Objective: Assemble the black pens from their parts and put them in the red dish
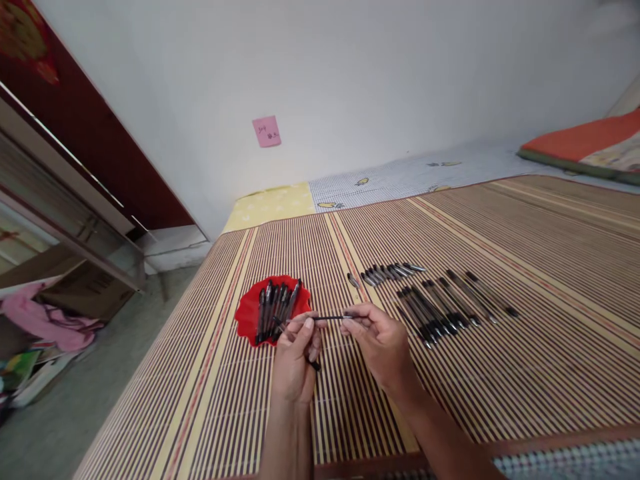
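My left hand (295,350) and my right hand (383,340) are both closed, pinching opposite ends of a thin dark pen refill (327,318) held level above the mat. A black pen part (314,365) pokes out beneath my left fingers; the rest of it is hidden. Just left of my left hand, a red scalloped dish (245,325) holds several black pens (273,303). To the right of my right hand lie several pen barrels (435,307) in a slanting row. Behind them runs a row of short clear-and-black pen caps (385,273).
A striped bamboo mat (210,400) covers the bed surface. A pink note (267,131) is stuck to the white wall (380,80). Orange folded bedding (585,143) lies at the far right. On the floor to the left are a cardboard box (87,290) and pink cloth (53,317).
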A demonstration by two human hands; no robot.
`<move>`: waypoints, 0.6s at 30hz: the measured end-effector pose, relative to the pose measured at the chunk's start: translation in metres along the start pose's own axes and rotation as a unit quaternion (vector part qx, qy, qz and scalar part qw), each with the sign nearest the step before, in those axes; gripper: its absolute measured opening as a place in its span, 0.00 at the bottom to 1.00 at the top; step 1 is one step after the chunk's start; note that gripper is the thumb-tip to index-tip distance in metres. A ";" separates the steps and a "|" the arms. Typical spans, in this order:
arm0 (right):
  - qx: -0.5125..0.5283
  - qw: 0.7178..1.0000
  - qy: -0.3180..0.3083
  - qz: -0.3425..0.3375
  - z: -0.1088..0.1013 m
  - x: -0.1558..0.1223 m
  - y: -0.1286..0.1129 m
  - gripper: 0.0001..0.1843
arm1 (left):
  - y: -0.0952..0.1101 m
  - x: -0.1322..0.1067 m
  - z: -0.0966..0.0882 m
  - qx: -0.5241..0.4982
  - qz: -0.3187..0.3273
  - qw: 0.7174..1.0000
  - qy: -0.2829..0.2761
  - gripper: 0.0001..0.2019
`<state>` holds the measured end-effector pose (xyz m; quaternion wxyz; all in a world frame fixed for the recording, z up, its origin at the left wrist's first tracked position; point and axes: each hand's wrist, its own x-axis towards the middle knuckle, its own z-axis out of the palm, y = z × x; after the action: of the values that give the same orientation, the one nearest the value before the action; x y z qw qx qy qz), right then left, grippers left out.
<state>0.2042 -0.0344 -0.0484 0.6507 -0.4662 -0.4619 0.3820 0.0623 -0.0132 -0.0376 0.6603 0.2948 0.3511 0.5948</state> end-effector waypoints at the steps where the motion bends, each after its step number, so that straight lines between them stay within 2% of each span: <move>1: 0.014 1.000 0.000 0.009 0.001 0.000 0.001 0.07 | 0.000 0.000 -0.001 0.000 0.001 1.000 -0.004 0.18; 10: 0.128 0.988 -0.016 0.082 0.009 -0.002 -0.006 0.09 | -0.004 0.002 -0.001 -0.001 0.011 1.000 -0.009 0.14; 18: 0.109 0.991 -0.006 0.075 0.008 0.000 0.000 0.09 | -0.007 0.002 0.004 -0.013 0.000 1.000 0.024 0.17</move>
<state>0.1962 -0.0323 -0.0475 0.6646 -0.4235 -0.3851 0.4803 0.0692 -0.0124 -0.0413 0.6557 0.2722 0.3590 0.6059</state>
